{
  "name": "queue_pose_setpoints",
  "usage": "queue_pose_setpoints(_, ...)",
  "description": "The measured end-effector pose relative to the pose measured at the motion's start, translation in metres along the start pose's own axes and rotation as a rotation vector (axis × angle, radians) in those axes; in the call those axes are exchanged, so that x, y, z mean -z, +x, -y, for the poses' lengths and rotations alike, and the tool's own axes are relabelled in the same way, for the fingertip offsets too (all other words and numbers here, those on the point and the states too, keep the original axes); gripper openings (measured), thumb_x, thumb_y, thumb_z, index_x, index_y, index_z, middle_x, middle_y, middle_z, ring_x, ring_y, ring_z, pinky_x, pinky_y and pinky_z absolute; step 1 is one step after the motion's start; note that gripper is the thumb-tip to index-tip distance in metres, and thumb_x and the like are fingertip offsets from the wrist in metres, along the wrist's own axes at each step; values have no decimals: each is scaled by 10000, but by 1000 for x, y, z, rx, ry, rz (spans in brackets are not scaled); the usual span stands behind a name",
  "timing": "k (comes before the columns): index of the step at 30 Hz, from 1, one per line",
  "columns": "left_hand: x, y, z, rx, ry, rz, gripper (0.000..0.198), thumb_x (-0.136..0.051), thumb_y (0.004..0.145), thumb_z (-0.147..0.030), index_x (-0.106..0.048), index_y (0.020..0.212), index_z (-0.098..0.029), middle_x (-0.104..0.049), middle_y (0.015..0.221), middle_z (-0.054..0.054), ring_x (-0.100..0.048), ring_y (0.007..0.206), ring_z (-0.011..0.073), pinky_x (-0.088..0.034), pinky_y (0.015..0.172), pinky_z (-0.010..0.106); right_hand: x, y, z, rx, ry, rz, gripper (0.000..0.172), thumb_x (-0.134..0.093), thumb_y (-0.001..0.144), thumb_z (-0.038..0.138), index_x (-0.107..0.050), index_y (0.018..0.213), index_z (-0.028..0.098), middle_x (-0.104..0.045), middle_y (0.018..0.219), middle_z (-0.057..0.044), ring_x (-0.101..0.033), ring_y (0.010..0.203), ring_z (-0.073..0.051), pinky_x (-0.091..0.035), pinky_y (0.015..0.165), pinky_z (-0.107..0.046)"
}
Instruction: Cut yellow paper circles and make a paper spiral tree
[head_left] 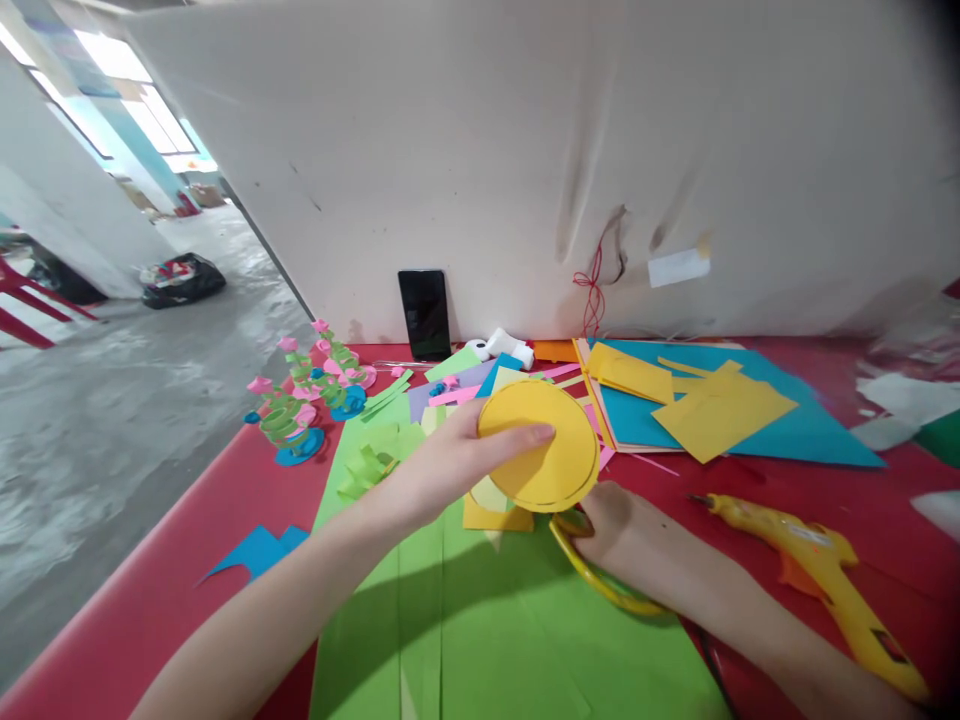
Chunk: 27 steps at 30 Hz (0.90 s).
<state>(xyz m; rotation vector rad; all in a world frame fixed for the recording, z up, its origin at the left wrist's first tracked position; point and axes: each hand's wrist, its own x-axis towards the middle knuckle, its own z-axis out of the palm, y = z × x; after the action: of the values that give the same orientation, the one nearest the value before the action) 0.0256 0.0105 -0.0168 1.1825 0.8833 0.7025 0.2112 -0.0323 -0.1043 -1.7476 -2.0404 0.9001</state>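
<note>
Well to the left of the left hand (439, 460), two paper flower ornaments with pink blossoms and round blue bases (300, 447) stood on the red table (172, 610); nearer the wearer lay a jagged blue paper scrap (259, 550). Curled light-green paper strips (367, 470) sat just beyond the left wrist.

Left fingers: pinching a round yellow paper disc (536, 475), thumb flat across its face, the other fingers hidden behind. Disc was held up over a broad green paper sheet (517, 620). Dark line along its lower rim.

Right hand (619, 530), at the disc's lower right edge: fingers curled round the handles of yellow-handled scissors (619, 598). Blades out of sight; could not tell whether they were apart.

Risks, as judged: a one-sided pinch might have let the disc swivel, sending a cut off the line; hidden blades might have nicked the unseen left fingers.

Beyond the right fingers, yellow paper offcuts (727, 410) on a blue sheet (817, 435). To their right, a yellow glue gun (795, 545), near enough that a careless elbow might have knocked it.
</note>
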Motion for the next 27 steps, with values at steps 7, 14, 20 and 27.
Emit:
queue_pose_setpoints(7, -9, -6, 0, -134, -15, -84, 217, -669, 741, -331, -669, 903, -188, -711, 880, 3, -642, 790, 128, -508, 662, 172, 39, -16, 36, 81, 70, -34, 220, -487, 801, 207, -553, 1011, 205, -632, 894, -54, -589, 742, -177, -458, 634, -288)
queue_pose_setpoints(14, -23, -24, -2, -225, 10, 23, 134, -590, 814, -295, -650, 781, -181, -661, 734, -31, -578, 639, 56, -468, 553, 97, 47, -49, 82, -9, 831, 167, 224, -529, 817, 411, -512, 821, 188, -562, 560, 37, -366, 381, -37, -310, 386, -160)
queue_pose_setpoints(20, -31, -35, 5, -235, -44, 105, 136, -559, 837, -266, -634, 774, -173, -646, 716, -20, -575, 622, 58, -487, 550, 108, 36, -58, 76, 72, 690, 41, 494, -410, 849, 547, -461, 521, 181, -393, 398, 39, -369, 350, -68, -284, 369, -210)
queue_pose_setpoints(27, -37, -39, 12, -194, -176, 170, 142, -538, 847, -285, -590, 878, -157, -651, 699, 1, -590, 533, 72, -512, 501, 141, 39, -58, 87, 51, 613, -31, 481, -393, 858, 503, -446, 496, 192, -409, 399, 41, -391, 353, -74, -304, 380, -215)
